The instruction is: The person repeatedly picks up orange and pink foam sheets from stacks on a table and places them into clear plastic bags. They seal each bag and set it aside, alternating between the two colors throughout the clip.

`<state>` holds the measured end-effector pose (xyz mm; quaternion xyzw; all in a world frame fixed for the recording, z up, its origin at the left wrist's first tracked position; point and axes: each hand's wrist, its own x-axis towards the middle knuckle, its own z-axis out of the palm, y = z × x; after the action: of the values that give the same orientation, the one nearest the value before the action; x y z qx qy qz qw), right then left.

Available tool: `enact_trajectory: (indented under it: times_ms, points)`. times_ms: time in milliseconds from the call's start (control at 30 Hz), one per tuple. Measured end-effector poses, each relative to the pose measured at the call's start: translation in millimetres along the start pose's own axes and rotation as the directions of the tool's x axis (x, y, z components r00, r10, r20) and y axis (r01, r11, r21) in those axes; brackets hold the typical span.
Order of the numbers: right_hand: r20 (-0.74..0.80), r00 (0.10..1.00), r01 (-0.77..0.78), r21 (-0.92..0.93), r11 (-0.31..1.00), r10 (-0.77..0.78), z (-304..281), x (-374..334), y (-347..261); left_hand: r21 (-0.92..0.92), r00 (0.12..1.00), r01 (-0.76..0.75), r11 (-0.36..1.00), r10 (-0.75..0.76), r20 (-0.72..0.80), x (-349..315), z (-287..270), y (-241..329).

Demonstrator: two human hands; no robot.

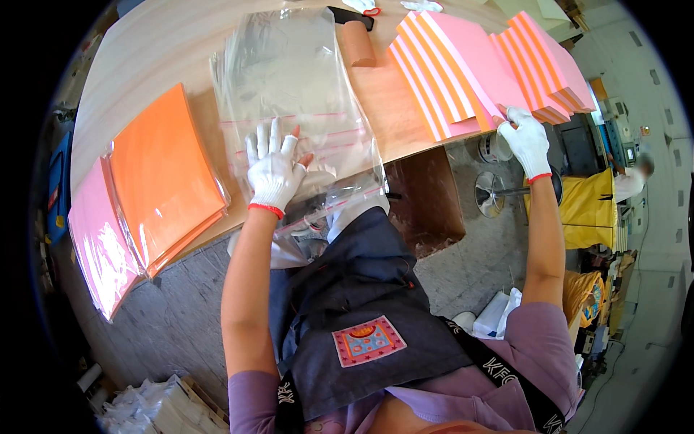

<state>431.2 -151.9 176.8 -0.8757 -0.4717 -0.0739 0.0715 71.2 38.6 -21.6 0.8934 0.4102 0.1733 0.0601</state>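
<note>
A table point(144, 79) bearing clear plastic bags point(285, 65) and pink-and-orange paper stacks point(470, 58).
The bags lie directly under the left hand point(275, 166), which rests flat, fingers apart; they stretch from it toward 12 o'clock, their near end overhanging the table at 4 o'clock. The stacks stand between 10 and 1 o'clock from the right hand point(525, 145), whose fingers touch a near corner; whether they clamp it, I cannot tell. From the left hand, a wrapped orange pack point(166, 181) lies at 9 o'clock, a wrapped pink pack point(105, 231) at 8, an orange cylinder point(358, 43) at 1.
</note>
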Motion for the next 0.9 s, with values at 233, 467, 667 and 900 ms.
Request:
enact_trajectory:
  times_ms: [233,467,667,900]
  points:
    - [0.018,0.999,0.050,-0.148,0.988,-0.047,0.5,2.1,0.5,-0.025,0.999,0.001,1.000,-0.001,-0.032,-0.3,2.0,-1.6]
    - [-0.006,1.000,0.025,-0.249,0.968,-0.028,0.8,-1.3,-11.7,-0.035,0.999,-0.003,0.999,0.001,-0.039,-0.5,1.4,-1.9]
    - [0.020,0.998,0.058,-0.188,0.980,-0.055,0.1,5.1,3.2,-0.039,0.999,-0.010,0.999,0.008,-0.052,-0.1,2.0,-2.7]
    - [0.079,0.994,0.086,-0.201,0.976,-0.071,-8.8,11.4,2.1,-0.011,1.000,0.002,1.000,-0.002,-0.002,0.1,0.6,-2.5]
